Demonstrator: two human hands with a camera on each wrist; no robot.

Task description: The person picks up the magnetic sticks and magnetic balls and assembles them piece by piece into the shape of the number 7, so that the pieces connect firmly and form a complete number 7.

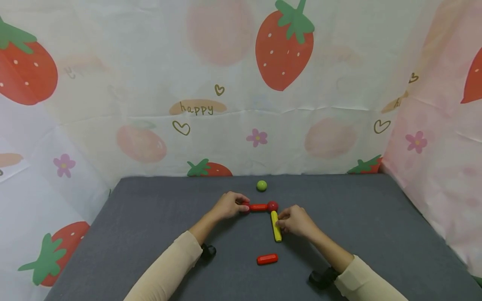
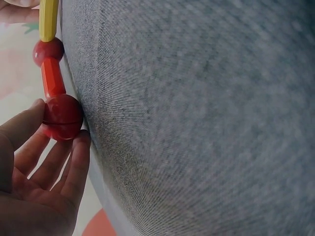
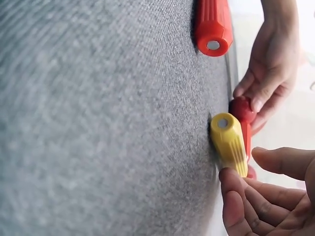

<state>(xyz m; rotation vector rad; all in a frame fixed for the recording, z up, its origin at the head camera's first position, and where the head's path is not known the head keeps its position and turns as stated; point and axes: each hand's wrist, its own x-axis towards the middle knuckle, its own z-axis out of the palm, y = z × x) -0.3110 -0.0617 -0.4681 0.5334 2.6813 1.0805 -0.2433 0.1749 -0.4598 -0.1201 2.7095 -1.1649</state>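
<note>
Left hand (image 1: 230, 205) pinching red ball (image 2: 63, 115); right hand (image 1: 298, 221), grip unclear, at yellow rod (image 1: 276, 227), likely light, stiff, best held midway.

Count, by kind. Rods: three in all, two red rods (image 1: 258, 207) (image 1: 267, 259) and one yellow rod (image 1: 276, 226). Balls: three, comprising two red balls (image 1: 273, 206) (image 2: 64, 115) and one green ball (image 1: 261, 185). Hands: two, one left hand (image 1: 227, 205), one right hand (image 1: 299, 221). Sleeves (image 1: 169, 267): two. Black wrist devices (image 1: 322, 278): two. Tables (image 1: 150, 217): one. Printed pink flowers (image 1: 257, 138) on the cloth (image 1: 233, 83): three. Whole "happy" labels (image 1: 197, 108): one.
</note>
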